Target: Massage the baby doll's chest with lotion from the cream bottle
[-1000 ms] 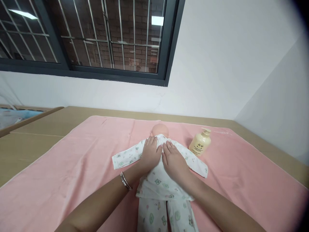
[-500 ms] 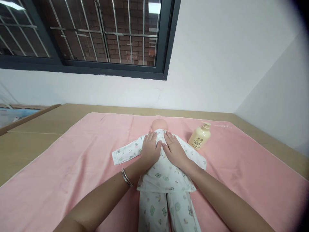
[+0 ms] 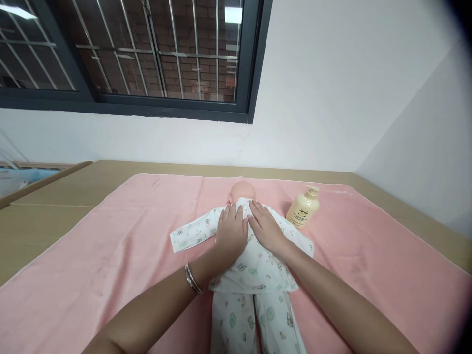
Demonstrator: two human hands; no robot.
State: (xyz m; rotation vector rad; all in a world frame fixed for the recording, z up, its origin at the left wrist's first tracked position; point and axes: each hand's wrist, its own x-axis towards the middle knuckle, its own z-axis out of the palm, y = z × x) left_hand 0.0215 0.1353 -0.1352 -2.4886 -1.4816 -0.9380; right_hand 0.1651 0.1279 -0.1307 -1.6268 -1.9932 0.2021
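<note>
A baby doll (image 3: 242,191) lies on a pink mat (image 3: 147,211), the back of its bald head toward the wall. It wears a white top (image 3: 254,275) and white trousers (image 3: 236,319), both printed with small green figures. My left hand (image 3: 231,231) rests flat on the left of its upper back, fingers stretched out. On the right of the upper back lies my right hand (image 3: 268,227), also flat, its thumb side close to the left hand. Two silvery bangles (image 3: 192,278) circle my left wrist. Part of the top is hidden under both hands.
A pale yellow pump bottle (image 3: 303,208) leans on the mat right of the doll, near its sleeve. Around the mat shows a wooden surface (image 3: 51,223). Behind it rise a white wall (image 3: 317,98) and a dark-framed window (image 3: 169,105) with metal bars.
My left hand has shifted slightly, its fingers now a little lower on the doll's back. My right hand stays in nearly the same place. The whole view has moved slightly.
</note>
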